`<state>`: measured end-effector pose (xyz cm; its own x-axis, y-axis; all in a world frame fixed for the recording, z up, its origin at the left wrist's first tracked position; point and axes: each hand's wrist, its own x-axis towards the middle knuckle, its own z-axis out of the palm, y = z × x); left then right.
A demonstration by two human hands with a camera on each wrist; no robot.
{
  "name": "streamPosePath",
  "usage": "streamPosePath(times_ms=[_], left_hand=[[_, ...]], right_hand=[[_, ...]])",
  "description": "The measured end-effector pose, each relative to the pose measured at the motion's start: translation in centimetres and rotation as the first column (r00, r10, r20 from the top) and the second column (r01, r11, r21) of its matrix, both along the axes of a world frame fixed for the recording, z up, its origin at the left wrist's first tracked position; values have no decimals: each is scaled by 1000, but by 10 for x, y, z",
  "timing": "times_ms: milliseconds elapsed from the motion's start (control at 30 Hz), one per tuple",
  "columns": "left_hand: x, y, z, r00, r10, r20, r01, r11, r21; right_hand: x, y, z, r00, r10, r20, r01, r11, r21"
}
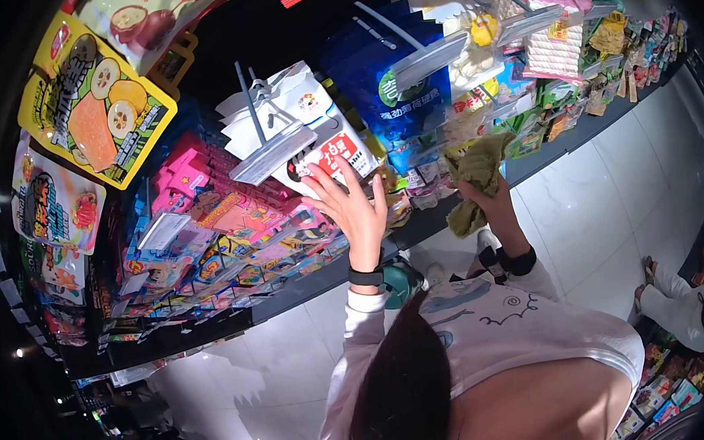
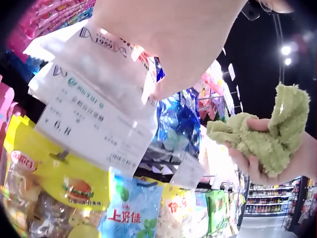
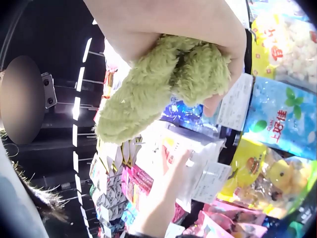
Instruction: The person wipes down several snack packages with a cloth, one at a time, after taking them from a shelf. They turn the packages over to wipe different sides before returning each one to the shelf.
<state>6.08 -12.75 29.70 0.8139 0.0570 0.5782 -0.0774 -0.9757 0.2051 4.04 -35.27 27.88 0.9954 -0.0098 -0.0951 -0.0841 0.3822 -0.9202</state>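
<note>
I'm gripping a fuzzy green cloth (image 1: pixel 478 164) in my curled right hand (image 1: pixel 495 210), near the hanging snack bags. With my left hand (image 1: pixel 357 213), fingers spread, I'm touching a white, red-labelled plastic bag (image 1: pixel 326 133) beside shiny dark-blue bags (image 1: pixel 396 76).

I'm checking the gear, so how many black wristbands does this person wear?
2: left wristband by the left hand, right wristband by the right hand gripping a fuzzy green cloth.

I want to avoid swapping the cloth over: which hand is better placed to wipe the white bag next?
Probably the right hand: it grips the green cloth. The left hand has its fingers against the white bag and could steady it.
</note>
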Motion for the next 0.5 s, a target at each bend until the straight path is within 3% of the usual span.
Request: streamPosePath(times_ms=[200,333,400,467,500], left_hand=[[-10,-22,-48,992,120,-22,-122,989,-84],[-3,-38,-39,957,287,-47,-289,957,-39],[1,-53,-36,948,316,45,-308,942,-133],[2,-81,-31,938,297,177,-254,939,-231],[4,-103,-27,929,273,251,-195,935,-296]], right_hand=[[20,-60,-5,1000,20,3,-20,1000,1],[43,-110,8,997,45,58,-45,999,-11],[58,-135,8,996,56,70,-51,997,-64],[76,-162,3,996,46,73,-32,981,-191],[83,-171,6,996,37,76,-24,986,-164]])
